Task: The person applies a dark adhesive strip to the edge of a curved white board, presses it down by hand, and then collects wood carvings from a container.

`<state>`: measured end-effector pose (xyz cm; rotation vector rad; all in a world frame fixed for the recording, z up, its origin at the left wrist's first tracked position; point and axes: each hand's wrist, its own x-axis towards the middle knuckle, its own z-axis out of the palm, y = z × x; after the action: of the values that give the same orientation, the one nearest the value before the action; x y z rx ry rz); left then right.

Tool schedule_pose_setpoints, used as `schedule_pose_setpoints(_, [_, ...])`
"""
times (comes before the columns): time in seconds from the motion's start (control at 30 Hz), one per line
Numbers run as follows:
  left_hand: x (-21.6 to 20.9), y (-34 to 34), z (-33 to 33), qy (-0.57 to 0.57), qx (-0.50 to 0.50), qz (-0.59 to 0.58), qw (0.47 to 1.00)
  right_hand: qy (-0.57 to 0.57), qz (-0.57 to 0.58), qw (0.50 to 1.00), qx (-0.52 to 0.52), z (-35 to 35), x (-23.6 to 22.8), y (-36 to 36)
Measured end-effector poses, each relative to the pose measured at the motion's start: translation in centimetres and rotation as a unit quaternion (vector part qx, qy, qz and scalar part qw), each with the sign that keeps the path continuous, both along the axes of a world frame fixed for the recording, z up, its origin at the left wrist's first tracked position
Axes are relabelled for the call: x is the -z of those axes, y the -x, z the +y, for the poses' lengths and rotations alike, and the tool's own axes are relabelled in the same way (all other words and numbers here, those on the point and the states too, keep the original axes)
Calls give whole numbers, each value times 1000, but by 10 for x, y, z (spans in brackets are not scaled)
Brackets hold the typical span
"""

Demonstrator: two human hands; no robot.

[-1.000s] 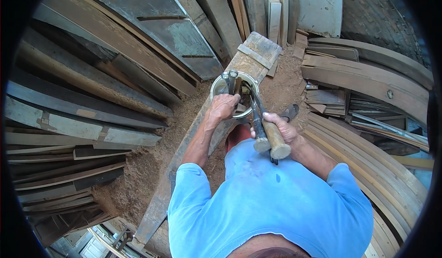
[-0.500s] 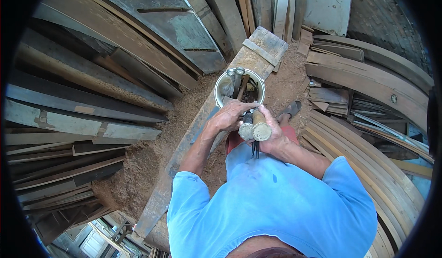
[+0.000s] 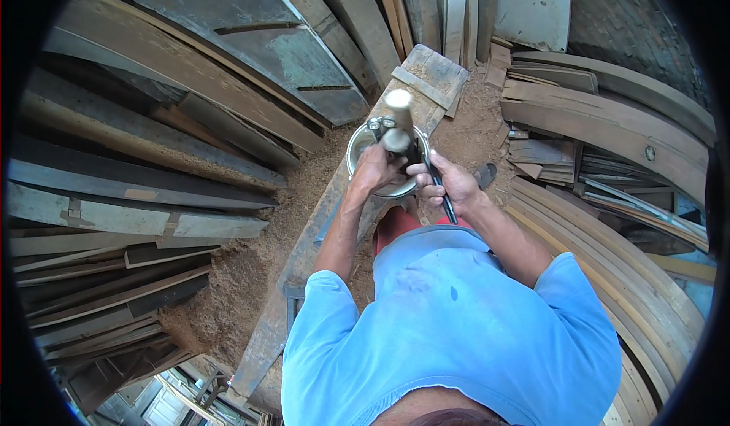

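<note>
A white bucket [image 3: 352, 154] with tools in it stands on a wooden plank bench. My left hand [image 3: 374, 169] is closed at its mouth, around thick round handles with pale ends. One handle [image 3: 395, 141] sits close above the fingers; the other handle [image 3: 399, 103] points away beyond it, blurred. Their working ends are hidden. To the right, my right hand [image 3: 456, 184] closes on a slim dark tool [image 3: 449, 209], whose lower end points toward my body. Its kind is unclear. Two shiny metal tool ends [image 3: 381, 125] show at the bucket's far left rim.
The plank bench [image 3: 268, 335] runs diagonally from near left to far middle, with a cross batten [image 3: 420, 86] at its far end. Boards [image 3: 137, 171] are stacked on the left, curved timbers [image 3: 601, 274] on the right. Shavings [image 3: 236, 297] cover the floor.
My hands have moved apart. The round handles have gone from the right hand's side, near my body, forward over the bucket in my left hand. The slim dark tool is now in my right hand.
</note>
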<state>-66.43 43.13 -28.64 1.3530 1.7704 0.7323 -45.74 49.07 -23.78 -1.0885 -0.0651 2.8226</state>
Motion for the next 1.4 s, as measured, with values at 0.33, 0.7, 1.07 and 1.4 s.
schedule_pose_setpoints(0.33, [-24, -10, -3, 26, -136, 68, 988, -478, -278, 826, -104, 24, 9, -41])
schedule_pose_setpoints(0.7, [-28, 13, 16, -141, -14, 24, 990, -690, -217, 676, -138, 74, -15, 30])
schedule_pose_setpoints(1.07, [-34, 18, -8, -95, -122, 151, 976, -585, -249, 766, -92, 61, 11, 12])
schedule_pose_setpoints(1.4, [-40, 52, -74, -73, -220, 157, 960, -538, -102, 837, 9, 18, -28, 2])
